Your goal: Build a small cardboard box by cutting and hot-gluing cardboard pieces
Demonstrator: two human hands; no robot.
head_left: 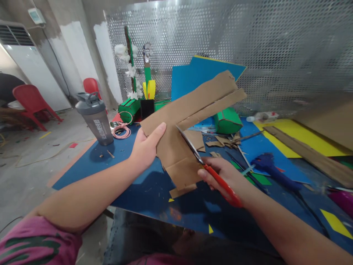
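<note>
My left hand [147, 145] grips a bent piece of brown cardboard [171, 138] by its left side, thumb on top. The cardboard is held above the blue table, with a long slit running through its upper right arm. In my right hand [216, 171] are scissors with orange-red handles [220, 182]. Their blades [190, 143] lie against the cardboard, tips at the inner end of the slit. Whether the blades are parted I cannot tell. Beneath the cardboard, a small strip [183, 190] shows at its lower edge.
A grey shaker bottle [96, 119] stands at the table's left, beside a coiled pink cable [121, 130]. A blue glue gun [275, 171] lies at right among cardboard scraps [216, 143]. Behind are green box shapes [227, 121], blue sheets [204, 73] and a perforated metal panel [275, 55].
</note>
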